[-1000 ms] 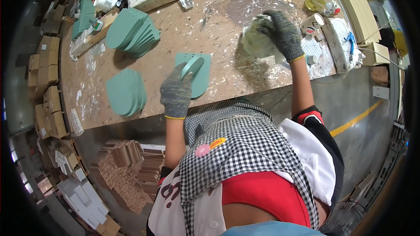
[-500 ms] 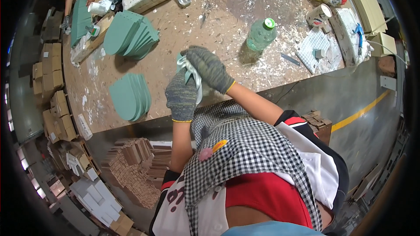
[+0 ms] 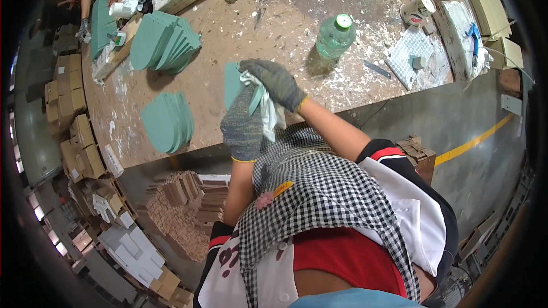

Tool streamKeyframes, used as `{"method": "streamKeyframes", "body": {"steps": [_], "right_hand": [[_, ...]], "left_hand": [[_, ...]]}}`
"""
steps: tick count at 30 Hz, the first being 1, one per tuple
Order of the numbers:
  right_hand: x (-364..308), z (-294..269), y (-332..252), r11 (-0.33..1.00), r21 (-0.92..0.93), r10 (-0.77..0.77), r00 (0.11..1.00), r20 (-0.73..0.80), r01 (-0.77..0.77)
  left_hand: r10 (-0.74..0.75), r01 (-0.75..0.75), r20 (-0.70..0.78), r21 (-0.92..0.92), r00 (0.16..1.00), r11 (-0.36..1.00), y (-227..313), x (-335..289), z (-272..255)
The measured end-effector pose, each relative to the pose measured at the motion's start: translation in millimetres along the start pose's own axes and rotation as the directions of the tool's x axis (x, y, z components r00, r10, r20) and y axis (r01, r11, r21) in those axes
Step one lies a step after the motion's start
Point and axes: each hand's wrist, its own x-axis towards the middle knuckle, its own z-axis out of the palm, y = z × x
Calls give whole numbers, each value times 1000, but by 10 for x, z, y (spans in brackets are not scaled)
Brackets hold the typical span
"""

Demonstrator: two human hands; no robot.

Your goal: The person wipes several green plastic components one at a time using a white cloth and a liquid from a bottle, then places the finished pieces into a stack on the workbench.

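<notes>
- The work place is a wide desk (image 3: 214,100), stained and sprinkled with pale scraps, and it lies under and around the fingers.
- At the fingers there is the change: one second ago the right hand (image 3: 274,82) was at the bottle; now it is beside the left hand (image 3: 242,128), with a white cloth (image 3: 269,115).
- I judge this means that the rubbing of the green piece (image 3: 231,78) is in hand.
- The right fingers are bent and closed over the cloth, which hangs down below them.
- The left fingers point away from the body, along the raised strip of the piece; the cloth covers their ends, so I cannot tell how firmly they grip.
- The piece is on the desk under both hands, its flat part visible just beyond the left fingers.
- The right forearm comes slantwise; the left one is more straight.
- Left of the fingers stands a green stack (image 3: 167,122); farther left and beyond, a fanned stack (image 3: 162,43).
- Right of the fingers, well apart, the green-capped bottle (image 3: 335,39) stands upright.
</notes>
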Motion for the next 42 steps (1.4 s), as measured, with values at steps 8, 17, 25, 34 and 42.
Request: {"method": "streamKeyframes", "body": {"steps": [8, 17, 25, 34, 42], "right_hand": [[-97, -2, -547, 994, -6, -109, 984, -140, 109], [226, -63, 381, 963, -44, 252, 949, -187, -265], [-250, -100, -461, 952, -237, -251, 940, -233, 195], [-168, 97, -714, 985, 46, 173, 924, -341, -168], [-31, 3, -1079, 994, -99, 3, 942, -337, -38]], "left_hand": [[-73, 63, 53, 165, 996, 984, -110, -43, -110], [-199, 187, 111, 107, 974, 977, 63, 267, -224], [-154, 132, 119, 175, 981, 976, -124, 365, -299], [-62, 56, 124, 54, 990, 997, -273, 398, -340], [-138, 128, 187, 69, 973, 989, -318, 455, -418]]}}
